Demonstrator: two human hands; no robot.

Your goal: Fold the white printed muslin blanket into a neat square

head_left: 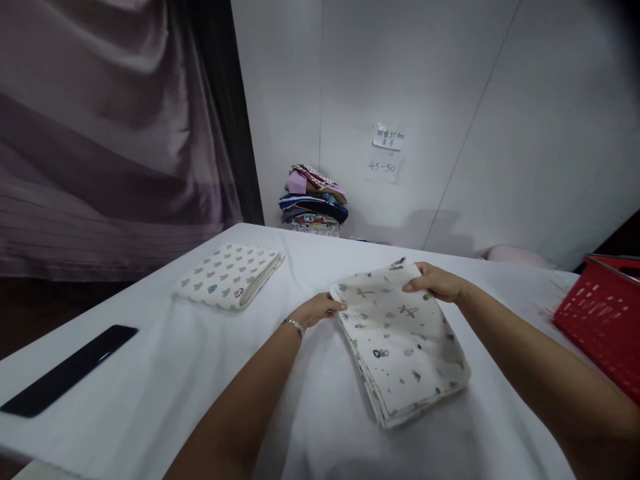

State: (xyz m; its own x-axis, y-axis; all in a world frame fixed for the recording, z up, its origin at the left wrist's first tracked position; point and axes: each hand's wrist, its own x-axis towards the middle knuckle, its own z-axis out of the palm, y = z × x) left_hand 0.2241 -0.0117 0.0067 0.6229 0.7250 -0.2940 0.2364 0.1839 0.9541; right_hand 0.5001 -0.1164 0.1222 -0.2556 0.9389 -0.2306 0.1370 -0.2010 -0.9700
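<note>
A white cloth (400, 340) with a small grey and brown print is folded into a layered rectangle over the white table. My left hand (316, 310), with a bracelet at the wrist, pinches its far left corner. At the far right edge my right hand (436, 281) grips the same cloth, thumb on top and fingers underneath. The layers show along the left and near edges. To the left lies a second folded white cloth (227, 273) with grey shapes and a few coloured ones; neither hand touches it.
A long black flat strip (70, 370) lies near the left edge of the white-covered table (190, 373). At the right stands a red plastic basket (600, 320). Beyond the far edge is a stack of folded fabrics (315, 203) against the wall. A curtain (110, 133) hangs on the left.
</note>
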